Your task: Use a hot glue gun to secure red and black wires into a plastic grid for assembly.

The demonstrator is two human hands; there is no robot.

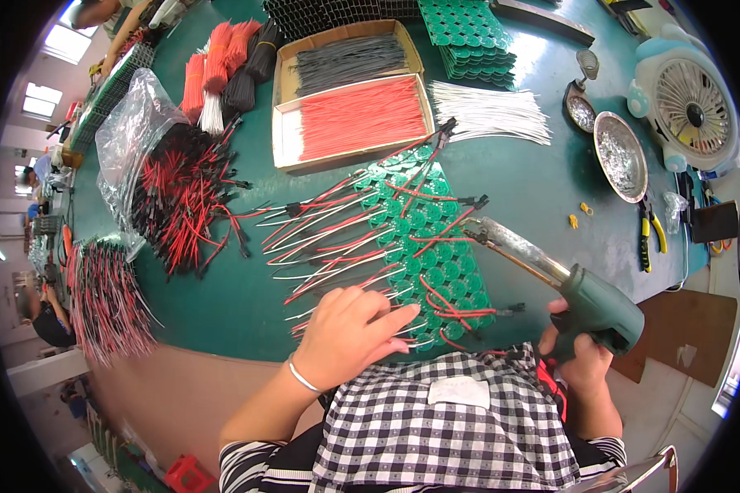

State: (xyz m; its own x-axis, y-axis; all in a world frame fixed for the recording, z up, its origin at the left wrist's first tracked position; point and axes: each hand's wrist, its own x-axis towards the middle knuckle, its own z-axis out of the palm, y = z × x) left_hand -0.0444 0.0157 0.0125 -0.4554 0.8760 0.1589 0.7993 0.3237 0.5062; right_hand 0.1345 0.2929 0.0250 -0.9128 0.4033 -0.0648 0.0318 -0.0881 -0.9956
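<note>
My left hand (352,335) lies over the lower left edge of a panel of round green circuit boards (456,275). Its index finger and thumb are spread apart, with the index fingertip touching the panel beside thin wires. Red and white wires (329,234) stick out from the panel's left side. Several red wires with black connectors (460,312) lie across its right part. My right hand (582,355) is closed round the dark green handle of a soldering gun (600,308). The gun's metal barrel slants up and left, its tip over the panel's right edge.
Boxes of red wires (362,119) and black wires (349,62) stand behind the panel, near white wires (493,112) and stacked green boards (469,41). Wired connectors (193,193) pile up left. At right are a metal dish (621,156), cutters (651,234) and a fan (691,107).
</note>
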